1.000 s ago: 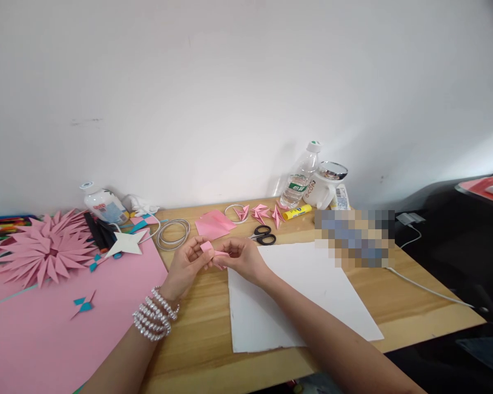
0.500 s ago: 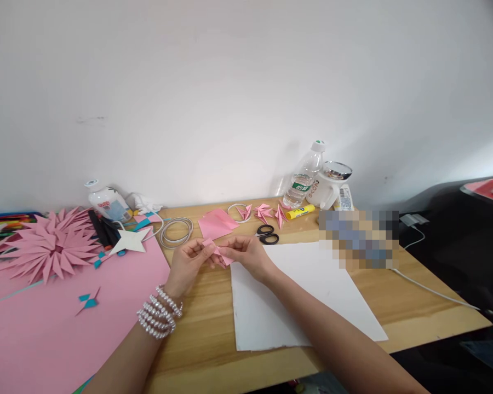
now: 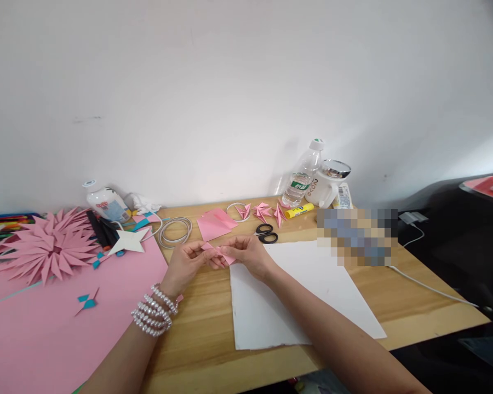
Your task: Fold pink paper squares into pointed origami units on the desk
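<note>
Between my hands is a small folded piece of pink paper [image 3: 229, 257], pinched from both sides. My left hand [image 3: 189, 264] grips its left end with thumb and fingers; a pearl bracelet circles that wrist. My right hand [image 3: 248, 256] pinches the right part, above the left edge of a white sheet [image 3: 312, 290]. The fingers partly cover the folds. Just behind my hands lie pink paper squares [image 3: 216, 224], black-handled scissors [image 3: 266, 233] and several folded pink pieces [image 3: 262, 212].
A yellow glue stick [image 3: 299, 210], water bottle [image 3: 303, 175] and white mug [image 3: 326, 186] stand or lie at the back. Left are a coiled cable [image 3: 175, 232], a white paper star [image 3: 128, 241], a spiky pink paper flower [image 3: 54, 250] and a large pink sheet [image 3: 107, 328].
The pink paper has been turned slightly in my fingers, and its left end now lies flatter. My left wrist has shifted a little to the left.
</note>
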The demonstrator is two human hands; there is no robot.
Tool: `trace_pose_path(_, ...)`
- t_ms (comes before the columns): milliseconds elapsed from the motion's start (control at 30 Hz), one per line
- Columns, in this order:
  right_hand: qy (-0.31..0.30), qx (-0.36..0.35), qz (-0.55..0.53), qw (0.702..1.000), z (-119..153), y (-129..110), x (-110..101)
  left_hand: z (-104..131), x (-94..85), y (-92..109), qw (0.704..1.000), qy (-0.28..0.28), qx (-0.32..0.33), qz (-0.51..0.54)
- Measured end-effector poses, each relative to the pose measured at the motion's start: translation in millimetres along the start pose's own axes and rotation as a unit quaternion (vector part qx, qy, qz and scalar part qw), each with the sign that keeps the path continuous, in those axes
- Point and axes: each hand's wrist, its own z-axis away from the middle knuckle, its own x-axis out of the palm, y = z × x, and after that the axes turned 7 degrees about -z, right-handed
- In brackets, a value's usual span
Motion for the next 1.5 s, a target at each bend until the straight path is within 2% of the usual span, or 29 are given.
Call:
trace_pose_path(167,-0.048,0.021,0.003,0.999,2,-3,0,-1,-1.5,-5,0.995,0.055,0.062,-0.049)
trace_pose_path(300,-0.046,0.023,0.0,0.999,1,-3,-1,0,-1.2,-7,0.992,0.057,0.089,-0.073)
trace_pose_path(533,-0.035,-0.031,0.005,0.999,0,0,1,2,1.1,-2,0.998,0.041,0.044,-0.035)
trace_pose_path(733,-0.059,-0.065,0.023,0.996,0,0,4,3,0.5,-3,0.997,0.05,0.04,-0.04)
trace_pose_path(1000,-0.05,-0.087,0.033,0.994,3,-2,8,4,3.4,0,0.996,0.066,0.037,-0.04)
trace_pose_path(1233,-0.033,-0.08,0.036,0.996,4,-3,10,4,3.7,-5,0.992,0.091,0.06,-0.06)
trace_pose_path(1500,-0.031,-0.095,0.051,0.994,4,-2,12,3,4.9,-3,0.996,0.072,0.038,-0.018)
